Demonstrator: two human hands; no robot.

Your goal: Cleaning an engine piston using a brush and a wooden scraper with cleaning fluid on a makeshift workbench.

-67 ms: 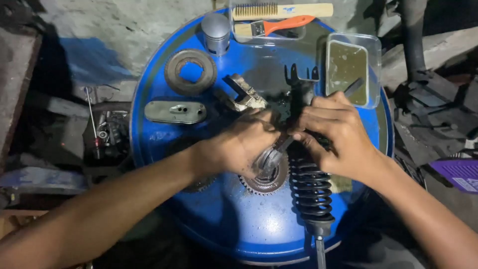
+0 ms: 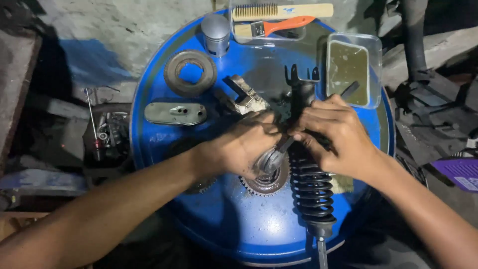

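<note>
On top of the round blue drum lid, both hands meet at centre. Left hand is curled round a small grey metal cylindrical part, fingers closed on it, just above a toothed steel sprocket lying flat on the lid. Right hand grips the upper end of a black coil-spring shock absorber, which lies lengthwise with its forked end pointing away. Whether the cylindrical part touches the shock, can't tell; fingers cover the joint. Around them: dark ring-shaped clutch plate, grey oval metal cover, silver piston, clear plastic tray of murky liquid, wooden wire brush, orange-handled paintbrush.
</note>
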